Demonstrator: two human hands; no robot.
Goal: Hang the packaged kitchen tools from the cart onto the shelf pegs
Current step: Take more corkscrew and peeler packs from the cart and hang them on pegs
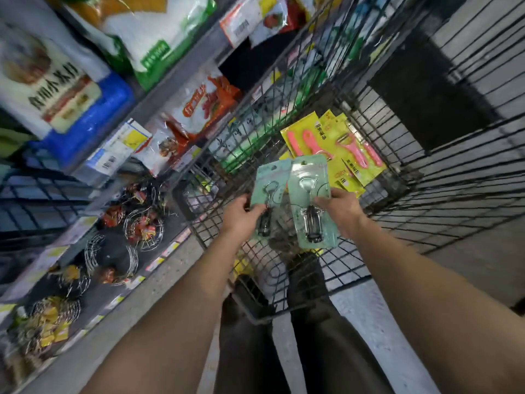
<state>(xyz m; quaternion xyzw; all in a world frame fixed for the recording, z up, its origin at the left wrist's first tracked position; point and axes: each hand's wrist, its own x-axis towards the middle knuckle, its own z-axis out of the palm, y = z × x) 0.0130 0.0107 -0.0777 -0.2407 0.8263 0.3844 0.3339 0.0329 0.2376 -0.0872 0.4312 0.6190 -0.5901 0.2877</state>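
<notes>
Head view
Left hand [241, 214]: closed on the lower left edge of a green card [270, 191], thumb on its face; the card rises up and away from the hand.
Right hand [342, 210]: closed on the right edge of a second green card [312, 206], fingertips on the blister.
Key relation: both cards are held over the near end of the cart [284, 294], side by side and just overlapping; their long axes run away from the person, hang ends far from the wrists.
Nearer hand: the left is on the shelf side, so I judge its card goes to a peg first; no free peg is clear in the blur.
Cards' look: mint backing, clear blister, a dark metal tool inside, likely an opener; the left one is blurred.
Still in cart: yellow packs [326, 143] with pink peelers lie flat at the far right corner of the cart floor, well beyond both hands.
Shelf [159, 89]: to the left, bags of food above, wire items lower.
</notes>
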